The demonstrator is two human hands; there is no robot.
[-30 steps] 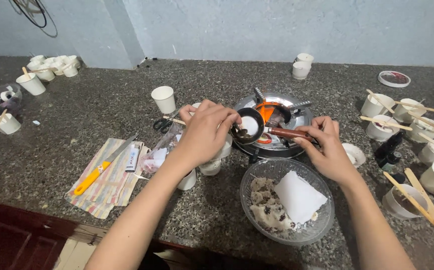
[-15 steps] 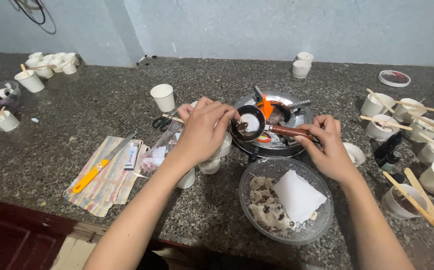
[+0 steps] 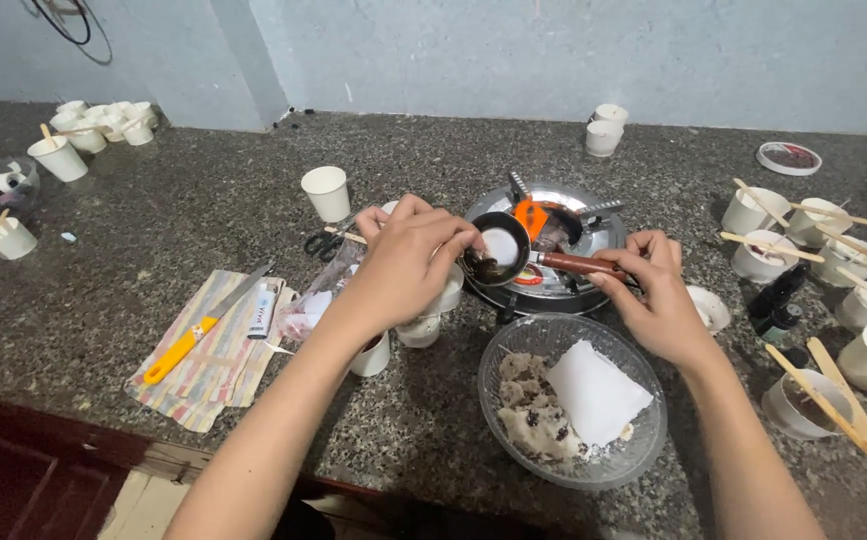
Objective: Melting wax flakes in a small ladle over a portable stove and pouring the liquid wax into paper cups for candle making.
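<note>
The speckled granite worktop (image 3: 203, 220) carries everything in view. At centre sits a round metal gas stove (image 3: 593, 245) with an orange burner part at its middle. At 6 o'clock from the stove stands a clear glass bowl (image 3: 643, 440) holding a pale lumpy mass with dark flecks and a white slab. At 9 o'clock from the bowl lies a striped cloth (image 3: 215, 372) bearing a yellow-handled knife (image 3: 188, 345) and a lighter (image 3: 263, 312). White cups with wooden sticks (image 3: 803, 232) crowd the 3 o'clock edge; more white cups (image 3: 93, 125) sit at 10 o'clock.

The right hand (image 3: 658, 300) is closed on the wooden handle of a small black melting pan (image 3: 498, 250), held over the stove's 9 o'clock rim. The pan holds white and dark-brown material. The left hand (image 3: 408, 260) is pinched narrow at the pan's rim; what its fingertips grip cannot be told. Just under it stand small white cups (image 3: 423, 330).

Risks, as judged: the pan is tipped toward the left fingers, so hot contents could run onto skin or the worktop. The forearm overhangs the cups and could knock them. Black scissors (image 3: 321, 245) lie near the left wrist.
</note>
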